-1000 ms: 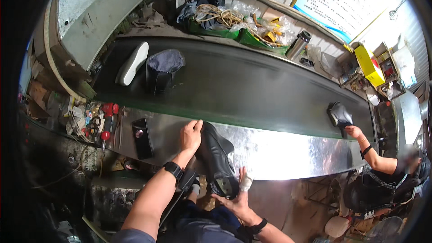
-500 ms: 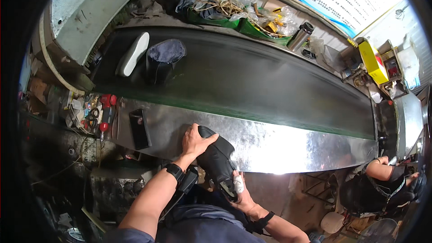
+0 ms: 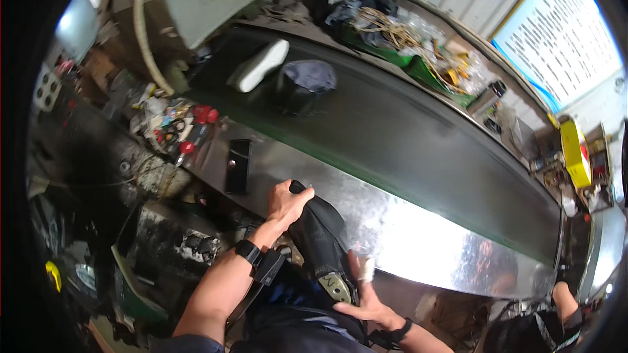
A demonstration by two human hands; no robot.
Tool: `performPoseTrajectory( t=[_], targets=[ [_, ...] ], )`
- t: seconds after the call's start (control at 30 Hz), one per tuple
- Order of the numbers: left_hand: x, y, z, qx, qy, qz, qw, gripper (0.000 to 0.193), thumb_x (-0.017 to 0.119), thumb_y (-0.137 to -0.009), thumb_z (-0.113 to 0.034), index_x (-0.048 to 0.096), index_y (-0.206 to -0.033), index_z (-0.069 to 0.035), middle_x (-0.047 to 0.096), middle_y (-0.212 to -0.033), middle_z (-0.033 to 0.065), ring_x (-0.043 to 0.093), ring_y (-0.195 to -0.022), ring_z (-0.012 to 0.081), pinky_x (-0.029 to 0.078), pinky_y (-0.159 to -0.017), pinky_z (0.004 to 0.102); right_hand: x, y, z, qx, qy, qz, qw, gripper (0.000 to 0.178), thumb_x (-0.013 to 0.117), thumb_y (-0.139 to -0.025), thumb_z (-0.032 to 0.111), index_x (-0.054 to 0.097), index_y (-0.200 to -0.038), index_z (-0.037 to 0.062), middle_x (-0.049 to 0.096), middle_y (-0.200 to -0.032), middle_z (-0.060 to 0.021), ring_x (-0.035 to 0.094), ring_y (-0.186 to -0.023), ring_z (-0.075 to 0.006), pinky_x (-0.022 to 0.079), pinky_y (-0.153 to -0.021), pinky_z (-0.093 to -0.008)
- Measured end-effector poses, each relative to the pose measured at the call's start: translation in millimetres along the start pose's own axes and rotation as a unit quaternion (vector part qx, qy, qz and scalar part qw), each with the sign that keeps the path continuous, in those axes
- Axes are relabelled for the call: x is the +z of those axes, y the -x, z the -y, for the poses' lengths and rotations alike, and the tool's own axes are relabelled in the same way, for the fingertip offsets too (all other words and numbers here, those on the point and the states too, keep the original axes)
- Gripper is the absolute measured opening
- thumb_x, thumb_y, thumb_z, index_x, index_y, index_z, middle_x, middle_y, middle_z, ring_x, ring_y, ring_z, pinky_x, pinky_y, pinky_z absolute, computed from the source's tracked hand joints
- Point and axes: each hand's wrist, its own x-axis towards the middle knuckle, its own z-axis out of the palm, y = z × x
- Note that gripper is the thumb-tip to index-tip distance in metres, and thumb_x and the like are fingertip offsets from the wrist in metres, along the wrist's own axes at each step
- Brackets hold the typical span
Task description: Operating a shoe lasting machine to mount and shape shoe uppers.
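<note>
A black boot upper point(image 3: 317, 238) lies tilted across the bench's front edge, and a pale yellow-green last end point(image 3: 335, 289) with a hole shows at its near end. My left hand point(image 3: 288, 204) is closed round the far end of the boot. At the near end my right hand point(image 3: 371, 297) cups the boot between its thumb and straighter fingers; a white wrapping point(image 3: 366, 270) covers one finger. The fingertips behind the boot are hidden. A black phone-like slab point(image 3: 239, 167) lies on the metal strip, left of my left hand.
Beyond the metal strip point(image 3: 418, 225) runs a dark belt point(image 3: 412, 137), carrying a white sole-shaped piece point(image 3: 263, 67) and a second dark boot point(image 3: 307, 82). A red-handled tool point(image 3: 204, 115) lies among clutter at left. Another person point(image 3: 543, 327) sits at lower right.
My view has turned, so the bench slants more. The right hand's thumb now spreads under the boot's near end, and more of the last shows. My left hand keeps its hold.
</note>
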Motion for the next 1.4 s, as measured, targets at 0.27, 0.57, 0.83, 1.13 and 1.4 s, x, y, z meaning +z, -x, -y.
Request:
performPoseTrajectory(
  t=[0.27,0.57,0.83,1.13,1.4],
  targets=[
    [-129,85,-14,0.089,0.090,-0.107,0.986,0.040,0.081,-0.082,-0.031,0.072,-0.102,0.003,0.076,-0.091,0.0111,0.069,-0.084,0.0154,0.054,-0.077,0.0341,40,-103,66,0.354,-0.018,-0.038,0.934,0.089,0.073,-0.097,0.045,0.031,-0.160,-0.0014,0.039,-0.161,-0.0233,0.045,-0.143,-0.0298,0.041,-0.112,-0.0346],
    [-348,235,70,-0.022,0.157,-0.443,0.883,0.041,0.061,-0.096,-0.038,0.069,-0.111,0.000,0.072,-0.109,0.0212,0.066,-0.108,0.0327,0.048,-0.096,0.0411,280,-121,86,0.085,0.011,0.074,0.994,0.014,0.070,-0.102,0.013,0.067,-0.100,-0.0009,0.066,-0.083,0.0041,0.055,-0.076,-0.0037,0.043,-0.066,-0.0214],
    [-480,390,181,0.208,0.551,-0.414,0.694,0.038,0.053,-0.110,-0.025,0.064,-0.132,0.003,0.068,-0.128,0.0084,0.065,-0.110,0.0144,0.050,-0.102,0.0294,499,-105,101,0.159,-0.130,0.254,0.945,0.024,0.071,-0.102,0.022,0.073,-0.102,-0.0012,0.075,-0.089,-0.0028,0.063,-0.071,-0.0065,0.051,-0.063,-0.0236],
    [-538,430,231,0.100,0.649,-0.404,0.637,0.035,0.062,-0.104,-0.028,0.068,-0.126,-0.002,0.072,-0.122,0.0091,0.067,-0.107,0.0207,0.052,-0.096,0.0355,612,-110,100,0.187,-0.227,0.287,0.912,0.017,0.063,-0.104,0.012,0.072,-0.111,-0.0002,0.075,-0.095,-0.0054,0.068,-0.075,-0.0110,0.057,-0.066,-0.0272],
    [-519,399,258,0.078,0.703,-0.379,0.597,0.039,0.065,-0.103,-0.031,0.068,-0.126,0.000,0.071,-0.124,0.0128,0.068,-0.110,0.0257,0.053,-0.099,0.0402,663,-134,89,0.210,-0.239,0.210,0.924,0.017,0.064,-0.103,0.014,0.071,-0.105,-0.0019,0.072,-0.086,-0.0045,0.066,-0.066,-0.0121,0.055,-0.058,-0.0293]
  ],
)
